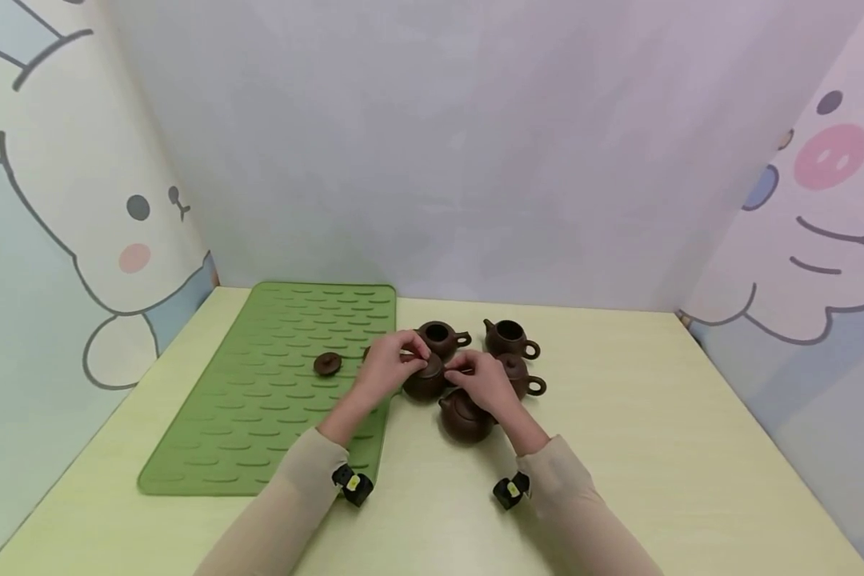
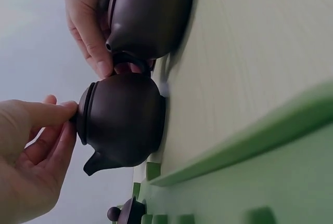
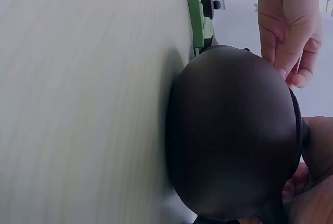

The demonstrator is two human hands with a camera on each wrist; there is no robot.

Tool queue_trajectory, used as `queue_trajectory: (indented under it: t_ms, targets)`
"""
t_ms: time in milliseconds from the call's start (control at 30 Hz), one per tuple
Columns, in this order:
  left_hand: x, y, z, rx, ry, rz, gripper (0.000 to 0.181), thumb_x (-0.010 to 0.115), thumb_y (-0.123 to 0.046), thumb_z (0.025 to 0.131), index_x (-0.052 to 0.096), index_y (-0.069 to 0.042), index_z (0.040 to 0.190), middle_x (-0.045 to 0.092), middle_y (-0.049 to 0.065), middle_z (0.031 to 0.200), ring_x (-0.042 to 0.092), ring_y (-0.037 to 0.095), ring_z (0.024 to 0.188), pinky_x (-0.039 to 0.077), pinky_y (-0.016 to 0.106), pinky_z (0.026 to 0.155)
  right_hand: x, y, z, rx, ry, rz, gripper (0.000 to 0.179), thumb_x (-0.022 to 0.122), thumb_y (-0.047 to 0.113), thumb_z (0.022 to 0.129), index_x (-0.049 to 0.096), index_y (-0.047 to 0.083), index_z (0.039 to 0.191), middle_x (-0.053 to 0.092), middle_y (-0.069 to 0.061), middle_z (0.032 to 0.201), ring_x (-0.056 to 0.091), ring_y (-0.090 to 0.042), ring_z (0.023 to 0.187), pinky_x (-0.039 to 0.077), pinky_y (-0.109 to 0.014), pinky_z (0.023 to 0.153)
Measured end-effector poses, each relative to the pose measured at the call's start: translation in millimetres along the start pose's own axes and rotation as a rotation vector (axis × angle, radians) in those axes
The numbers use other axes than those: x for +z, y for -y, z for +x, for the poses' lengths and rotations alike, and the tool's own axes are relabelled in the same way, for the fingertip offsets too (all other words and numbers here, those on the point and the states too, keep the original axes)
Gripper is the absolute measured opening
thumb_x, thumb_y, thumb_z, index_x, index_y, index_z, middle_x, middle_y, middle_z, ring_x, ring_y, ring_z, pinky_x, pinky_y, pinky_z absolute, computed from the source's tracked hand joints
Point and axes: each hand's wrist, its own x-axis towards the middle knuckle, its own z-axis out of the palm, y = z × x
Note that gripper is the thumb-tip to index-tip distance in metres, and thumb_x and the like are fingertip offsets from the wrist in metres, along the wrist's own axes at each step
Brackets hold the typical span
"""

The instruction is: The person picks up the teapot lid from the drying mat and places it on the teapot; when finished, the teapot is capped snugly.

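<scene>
At the mat's right edge sits a dark brown lidded teapot (image 1: 423, 386), its spout toward the mat. My left hand (image 1: 387, 370) pinches the knob of its lid between thumb and fingers, as the left wrist view shows. On the opposite side my right hand (image 1: 484, 382) grips the handle (image 2: 132, 60) with its fingertips. The lid (image 2: 89, 112) sits on the pot's rim. A second lidded teapot (image 1: 464, 420) stands under my right wrist and fills much of the right wrist view.
Two lidless teapots, one at back center (image 1: 438, 339) and one at back right (image 1: 506, 338), stand beyond my hands. Another lidded teapot (image 1: 516, 374) is partly behind my right hand. A loose lid (image 1: 327, 364) lies on the green mat (image 1: 259, 416). A wall (image 1: 432, 160) closes the back.
</scene>
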Motion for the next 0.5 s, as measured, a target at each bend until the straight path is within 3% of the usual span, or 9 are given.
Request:
queue_trajectory:
  t_ms: [267,500]
  targets:
    - [-2.1,-2.2,-2.5,-0.016,-0.007,0.002,0.011,0.069,0.002,0.090,0.067,-0.007,0.094,0.069,0.008,0.097,0.069,0.025,0.102,0.060,0.030,0.086,-4,5,-3.9,-0.004,0.008,0.012,0.006,0.073,0.013,0.090,0.073,0.011,0.095,0.074,-0.004,0.096,0.071,-0.020,0.095,0.056,-0.037,0.086]
    - [-22.4,2.7,-0.1,-0.066,-0.065,0.005,0.009,0.069,-0.002,0.091,0.069,-0.004,0.100,0.071,0.013,0.106,0.069,0.028,0.103,0.060,0.036,0.086,-23,14,-6.9,-0.025,-0.037,0.028,0.014,0.071,0.017,0.092,0.071,0.010,0.104,0.074,-0.007,0.104,0.070,-0.025,0.102,0.057,-0.042,0.087]
